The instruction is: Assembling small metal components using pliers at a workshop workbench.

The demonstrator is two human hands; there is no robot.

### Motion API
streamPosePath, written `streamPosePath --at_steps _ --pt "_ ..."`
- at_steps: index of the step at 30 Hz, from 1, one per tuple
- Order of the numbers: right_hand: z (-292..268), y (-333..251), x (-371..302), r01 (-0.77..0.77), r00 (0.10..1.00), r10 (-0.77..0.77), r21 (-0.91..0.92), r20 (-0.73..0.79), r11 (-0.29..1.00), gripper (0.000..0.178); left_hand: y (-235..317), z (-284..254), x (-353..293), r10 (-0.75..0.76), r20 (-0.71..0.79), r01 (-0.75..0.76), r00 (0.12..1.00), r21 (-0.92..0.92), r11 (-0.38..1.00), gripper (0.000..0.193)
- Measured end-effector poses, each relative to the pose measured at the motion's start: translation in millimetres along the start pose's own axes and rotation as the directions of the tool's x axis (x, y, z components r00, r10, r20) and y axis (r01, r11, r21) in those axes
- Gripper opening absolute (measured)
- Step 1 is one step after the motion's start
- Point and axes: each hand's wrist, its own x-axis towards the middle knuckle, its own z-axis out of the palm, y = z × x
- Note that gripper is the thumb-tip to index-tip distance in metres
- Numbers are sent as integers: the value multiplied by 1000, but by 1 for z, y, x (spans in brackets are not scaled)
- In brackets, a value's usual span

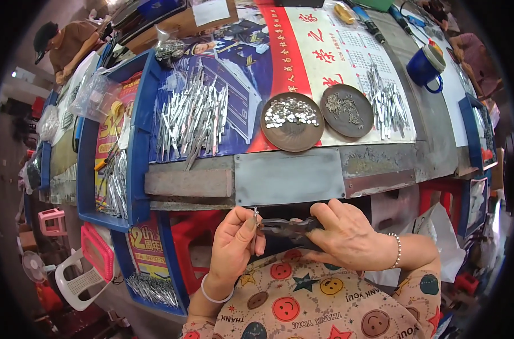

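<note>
The left hand pinches a small thin metal piece between thumb and fingertips, its grip closed tight on the piece, whose tip pokes up just above the fingers. The right hand is wrapped around a dark pair of pliers, its grip shut on the handles, with the nose of the tool pointing toward the left hand and meeting the metal piece right beside the left thumb. So the piece lies between the two grips, held by the left and touched by the tool's tip; whether the nose is clamped on it cannot be told. Both hands hang just below the near edge of the desk, over the person's lap. Taking the desk's grey plate as the landmark, a round brown dish of small silver discs sits just beyond it, and a second brown dish of dark little parts lies beside that, to the right. Farther left of the plate lies a heap of slim silver metal strips, and a blue mug stands well beyond, to the right.
</note>
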Motion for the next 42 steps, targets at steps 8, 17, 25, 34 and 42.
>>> streamPosePath --at_steps 8,17,25,34,42 --pt "2 5 -4 -12 999 17 -105 46 994 51 -2 6 5 5 -31 0 999 157 988 11" --pt "5 5 -2 -16 999 23 -186 33 982 19 -5 5 13 17 -33 -9 999 242 970 11" --pt "-3 28 5 -298 890 -41 648 454 701 41 -8 -4 16 72 4 -69 997 378 923 11" --pt "12 9 -1 -45 998 43 28 46 999 29 -8 -1 13 20 -54 -8 998 216 976 12" --pt "23 6 -1 -27 998 21 -107 -56 994 23 -6 -4 8 40 -35 -28 999 291 956 12"
